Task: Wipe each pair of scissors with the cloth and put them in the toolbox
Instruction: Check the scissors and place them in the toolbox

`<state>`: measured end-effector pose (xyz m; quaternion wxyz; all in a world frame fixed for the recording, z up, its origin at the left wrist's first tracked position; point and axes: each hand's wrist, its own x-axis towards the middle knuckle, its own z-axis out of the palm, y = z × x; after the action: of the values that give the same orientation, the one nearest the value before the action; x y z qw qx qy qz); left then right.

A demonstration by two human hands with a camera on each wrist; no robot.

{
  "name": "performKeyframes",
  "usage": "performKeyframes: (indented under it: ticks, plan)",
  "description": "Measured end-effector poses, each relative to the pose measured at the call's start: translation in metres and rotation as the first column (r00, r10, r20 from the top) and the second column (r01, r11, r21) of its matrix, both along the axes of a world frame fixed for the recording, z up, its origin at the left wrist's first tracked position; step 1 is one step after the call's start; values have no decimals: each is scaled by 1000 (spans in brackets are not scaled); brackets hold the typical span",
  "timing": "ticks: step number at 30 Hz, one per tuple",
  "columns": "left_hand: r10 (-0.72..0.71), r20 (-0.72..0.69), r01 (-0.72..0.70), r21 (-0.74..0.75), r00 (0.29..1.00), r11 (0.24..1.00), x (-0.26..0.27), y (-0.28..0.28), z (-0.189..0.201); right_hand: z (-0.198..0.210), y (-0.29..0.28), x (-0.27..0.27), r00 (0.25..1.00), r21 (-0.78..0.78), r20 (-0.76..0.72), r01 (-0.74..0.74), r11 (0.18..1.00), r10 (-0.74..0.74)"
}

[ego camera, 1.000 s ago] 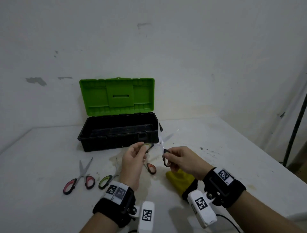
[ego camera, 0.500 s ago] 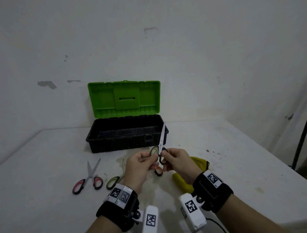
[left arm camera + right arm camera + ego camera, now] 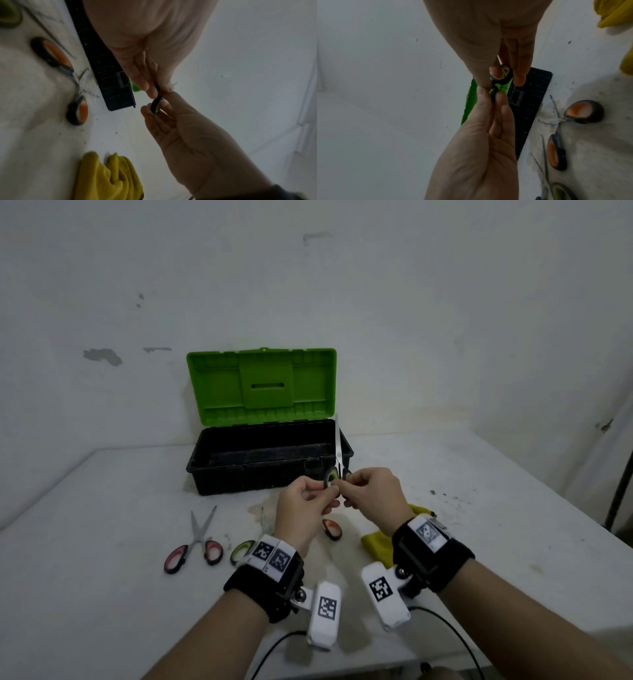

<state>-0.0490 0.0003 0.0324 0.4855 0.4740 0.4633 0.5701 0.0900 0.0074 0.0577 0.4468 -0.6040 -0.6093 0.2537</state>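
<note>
Green-handled scissors (image 3: 337, 463) closed now, seemingly upright, handles pinched by left hand (image 3: 301, 510) and right hand (image 3: 373, 496).

The scissors (image 3: 337, 470) pinched in the grip have silver blades and black handle loops lined in green. Behind the grip, the toolbox (image 3: 270, 457) has a black body and a bright green lid (image 3: 262, 386). To the left of the grip lie scissors with red-and-black handles (image 3: 193, 546) and silver blades, and nearer the grip a green-lined black handle (image 3: 242, 551). Just below the grip, another pair shows orange-and-black handles (image 3: 59, 79). The cloth (image 3: 109, 178) to the right of the grip is mustard yellow. The desk (image 3: 513, 508) is white with dark specks and a brownish stain. Both wrist bands (image 3: 431, 556) are black, carrying white tags with black square patterns.
</note>
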Motion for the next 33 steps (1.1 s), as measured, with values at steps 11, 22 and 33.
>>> performKeyframes:
  ticks: [11, 22, 33]
  plan:
    - [267, -627, -180, 200, 732, 963, -135, 83, 27, 28, 71, -11, 968, -13, 223, 121, 993, -115]
    - [103, -818, -340, -118, 565, 933, -227, 168, -1, 20, 179, -42, 812, -194, 581, 205, 959, -56]
    - [100, -778, -257, -82, 621, 963, -245, 180, -20, 5, 218, -48, 727, -300, 683, 195, 934, 68]
